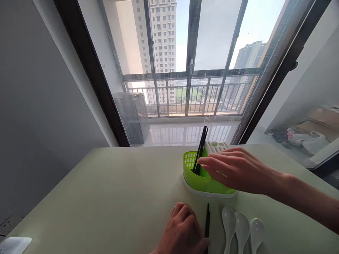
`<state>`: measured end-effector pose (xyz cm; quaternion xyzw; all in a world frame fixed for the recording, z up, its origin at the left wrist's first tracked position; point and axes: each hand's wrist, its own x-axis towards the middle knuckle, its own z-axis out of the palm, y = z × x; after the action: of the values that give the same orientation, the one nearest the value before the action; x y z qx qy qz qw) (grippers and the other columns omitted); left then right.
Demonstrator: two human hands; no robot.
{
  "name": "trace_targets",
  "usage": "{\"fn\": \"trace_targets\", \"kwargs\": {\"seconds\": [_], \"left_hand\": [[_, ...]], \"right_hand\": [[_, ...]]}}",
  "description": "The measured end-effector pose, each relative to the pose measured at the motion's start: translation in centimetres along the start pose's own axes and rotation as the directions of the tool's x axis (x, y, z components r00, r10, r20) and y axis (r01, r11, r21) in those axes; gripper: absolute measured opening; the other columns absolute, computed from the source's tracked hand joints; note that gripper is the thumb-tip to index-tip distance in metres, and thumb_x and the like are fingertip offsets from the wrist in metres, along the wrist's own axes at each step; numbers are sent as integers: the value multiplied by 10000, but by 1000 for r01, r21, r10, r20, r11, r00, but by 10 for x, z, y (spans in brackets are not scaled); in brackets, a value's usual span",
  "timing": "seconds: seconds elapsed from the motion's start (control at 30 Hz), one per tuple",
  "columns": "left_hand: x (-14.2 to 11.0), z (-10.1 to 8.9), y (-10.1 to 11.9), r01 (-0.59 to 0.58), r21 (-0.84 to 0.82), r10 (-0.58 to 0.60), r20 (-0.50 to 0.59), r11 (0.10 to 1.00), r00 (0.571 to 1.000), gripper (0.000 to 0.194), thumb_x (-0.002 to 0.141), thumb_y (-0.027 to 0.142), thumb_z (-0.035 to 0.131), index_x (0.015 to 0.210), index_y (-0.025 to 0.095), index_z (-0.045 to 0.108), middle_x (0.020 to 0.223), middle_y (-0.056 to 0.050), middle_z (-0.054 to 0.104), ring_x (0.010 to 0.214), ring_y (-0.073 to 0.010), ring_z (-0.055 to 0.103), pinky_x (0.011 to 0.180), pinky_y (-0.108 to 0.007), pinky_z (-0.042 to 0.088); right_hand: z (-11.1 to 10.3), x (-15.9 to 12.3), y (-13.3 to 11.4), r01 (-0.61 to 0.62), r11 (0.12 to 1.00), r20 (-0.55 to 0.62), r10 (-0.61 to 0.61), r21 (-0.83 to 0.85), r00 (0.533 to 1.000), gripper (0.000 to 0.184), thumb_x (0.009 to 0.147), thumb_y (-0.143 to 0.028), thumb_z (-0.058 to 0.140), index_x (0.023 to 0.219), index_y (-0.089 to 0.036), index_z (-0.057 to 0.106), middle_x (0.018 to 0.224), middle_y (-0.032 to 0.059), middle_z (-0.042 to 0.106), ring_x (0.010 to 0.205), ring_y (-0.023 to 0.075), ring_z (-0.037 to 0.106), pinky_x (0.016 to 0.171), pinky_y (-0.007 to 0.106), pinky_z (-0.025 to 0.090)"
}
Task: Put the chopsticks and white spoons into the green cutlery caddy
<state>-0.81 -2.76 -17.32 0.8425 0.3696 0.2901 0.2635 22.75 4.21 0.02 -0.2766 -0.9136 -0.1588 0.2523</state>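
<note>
A green cutlery holder [196,180] with a white base stands on the pale table [111,190], with black chopsticks [200,148] standing upright in it. My right hand [233,169] reaches over the holder from the right, fingers stretched out, their tips at the chopsticks. My left hand [182,231] rests on the table near the front edge, fingers curled, its thumb touching black chopsticks [207,222] lying flat. Three white spoons [242,227] lie side by side just right of those chopsticks.
A white object [13,244] lies at the table's front left corner. Beyond the table is a large glass window with a balcony railing [185,95]. Boxes and bags [312,134] are piled on the floor at the right.
</note>
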Motion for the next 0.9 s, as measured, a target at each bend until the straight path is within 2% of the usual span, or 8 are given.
{"fn": "trace_targets", "kwargs": {"seconds": [0.1, 0.2, 0.33, 0.4, 0.47, 0.57, 0.7, 0.9], "left_hand": [[-4, 11, -4, -86, 124, 83, 34, 989, 996, 354, 658, 366, 928, 743, 241, 608, 884, -53, 641, 960, -263, 561, 873, -401, 564], [-4, 4, -3, -86, 196, 73, 76, 977, 994, 338, 635, 312, 910, 784, 235, 617, 951, -61, 637, 1017, -274, 553, 914, -398, 555], [4, -44, -18, -1, 286, -16, 59, 958, 998, 208, 762, 161, 758, 904, 241, 628, 1091, -54, 661, 1120, -270, 567, 1017, -425, 511], [7, -77, -37, -14, 345, 5, 26, 938, 1000, 144, 880, 174, 684, 989, 260, 645, 1183, -46, 681, 1184, -264, 580, 1034, -424, 501], [7, -107, -58, -37, 423, 36, 10, 906, 999, 96, 943, 198, 639, 1008, 265, 662, 1148, -43, 705, 1150, -263, 610, 973, -402, 524], [3, -134, -83, 2, 513, 20, -36, 859, 999, 121, 1018, 253, 560, 1070, 263, 668, 1122, -37, 714, 1111, -264, 637, 961, -413, 524], [-4, -137, -92, 52, 557, 14, -113, 829, 994, 243, 1071, 372, 464, 1045, 238, 664, 1063, -52, 708, 990, -262, 668, 872, -409, 545], [-5, -121, -81, 39, 486, 29, -132, 873, 991, 273, 1092, 374, 410, 1040, 229, 635, 964, -42, 729, 838, -220, 705, 757, -344, 554]], "right_hand": [[-1, -11, -14, 84, 996, -31, -84, 22, 996, 157, 1045, -185, 519, 1029, -203, 674, 692, -30, 702, 516, 91, 564, 512, 247, 402], [-7, -20, -20, 48, 996, -83, -42, 79, 996, 132, 1018, -197, 568, 1045, -230, 694, 672, -37, 685, 545, 102, 590, 563, 238, 475], [-16, -26, -23, -9, 991, -108, 24, 137, 994, 133, 999, -216, 601, 1072, -255, 704, 699, -26, 707, 598, 121, 646, 620, 233, 541], [-19, -27, -26, -5, 988, -113, 23, 154, 993, 138, 994, -207, 602, 1077, -258, 700, 698, -28, 709, 589, 117, 648, 623, 231, 550], [-20, -28, -30, 22, 989, -123, -3, 150, 992, 162, 986, -178, 598, 1096, -258, 686, 712, -33, 716, 578, 111, 647, 625, 238, 550], [-19, -28, -35, 85, 991, -124, -72, 103, 990, 195, 970, -125, 583, 1118, -228, 657, 725, -31, 723, 552, 112, 632, 601, 270, 533], [-18, -26, -38, 114, 990, -84, -107, 79, 991, 168, 974, -117, 561, 1094, -198, 646, 693, -32, 703, 517, 115, 587, 554, 293, 491], [-18, -21, -47, 70, 987, -93, -57, 145, 994, 151, 984, -125, 554, 1019, -211, 673, 678, -31, 703, 509, 105, 592, 536, 273, 453]]}}
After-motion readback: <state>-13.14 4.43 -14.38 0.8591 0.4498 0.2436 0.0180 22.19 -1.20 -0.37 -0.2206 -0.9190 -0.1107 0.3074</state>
